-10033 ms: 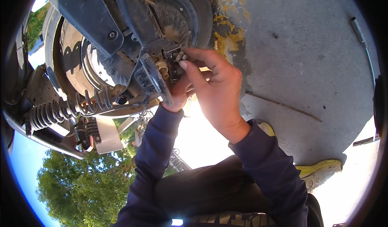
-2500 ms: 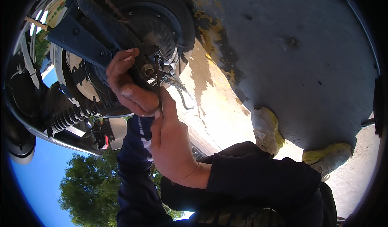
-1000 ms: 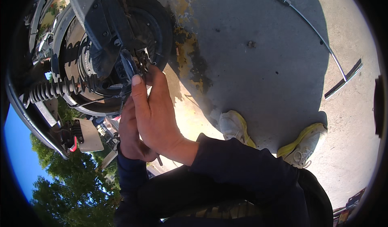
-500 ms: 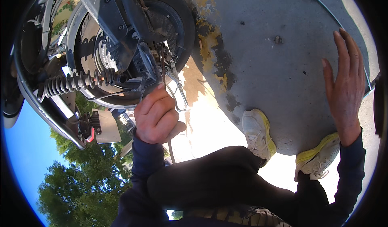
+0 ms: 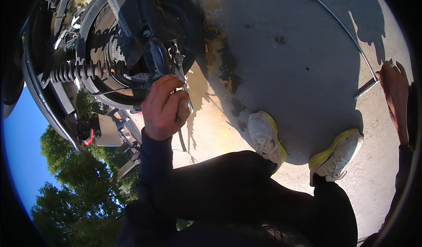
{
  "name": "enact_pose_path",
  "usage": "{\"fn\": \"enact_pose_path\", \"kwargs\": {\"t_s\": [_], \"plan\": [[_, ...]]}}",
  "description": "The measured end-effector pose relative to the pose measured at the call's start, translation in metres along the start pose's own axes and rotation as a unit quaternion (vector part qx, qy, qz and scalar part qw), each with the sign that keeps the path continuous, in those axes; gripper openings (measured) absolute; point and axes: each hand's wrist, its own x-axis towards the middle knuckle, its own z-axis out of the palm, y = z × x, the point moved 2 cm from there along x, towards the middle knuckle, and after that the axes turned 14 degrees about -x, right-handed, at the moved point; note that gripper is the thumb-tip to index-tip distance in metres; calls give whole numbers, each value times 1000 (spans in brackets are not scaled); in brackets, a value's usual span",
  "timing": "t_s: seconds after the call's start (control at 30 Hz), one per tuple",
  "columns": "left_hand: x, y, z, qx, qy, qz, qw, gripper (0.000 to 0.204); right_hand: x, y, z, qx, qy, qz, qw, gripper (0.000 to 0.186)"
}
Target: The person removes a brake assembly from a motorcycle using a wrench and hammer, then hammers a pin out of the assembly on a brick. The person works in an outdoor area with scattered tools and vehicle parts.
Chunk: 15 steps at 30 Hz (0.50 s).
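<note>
1. Grey concrete ground (image 5: pixel 263 84) lies outdoors, partly in shadow and partly in strong sun, with worn yellow paint (image 5: pixel 214 49) near the motorcycle.
2. Thin dark bar (image 5: pixel 182 140) is at the left hand (image 5: pixel 162 110), and its lower end comes out below the palm. The left fingers are curled firmly around it. This hand is just beside the metal parts at the end of the motorcycle (image 5: pixel 125 9) frame; I cannot tell if the bar's upper end touches them.
3. Long T-shaped tool (image 5: pixel 351 36) lies on the concrete at the right side, well apart from the motorcycle. Its crossbar (image 5: pixel 365 89) is toward the right hand (image 5: pixel 393 84), whose fingers are bent at the upper end of this crossbar. I cannot tell whether they grip it.
4. Around the left hand, the wheel (image 5: pixel 187 22) stands behind, and a coil spring (image 5: pixel 74 71) is to its left.
5. Between the two hands, lower down, two pale shoes (image 5: pixel 262 135) with yellow soles rest on the ground, below dark trousers (image 5: pixel 228 181).
6. Farther away, at the lower left, a green tree (image 5: pixel 72 165) and blue sky (image 5: pixel 22 132) are visible.
</note>
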Motion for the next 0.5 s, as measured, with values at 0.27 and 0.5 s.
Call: {"fn": "enact_pose_path", "kwargs": {"t_s": [0.27,0.5], "plan": [[-6,25,0,49,101,-189,975,23,-2,-38,7,10,178,-40,983,27],[-20,34,-1,72,93,-300,947,26,13,-39,8,-31,200,-45,978,19]]}}
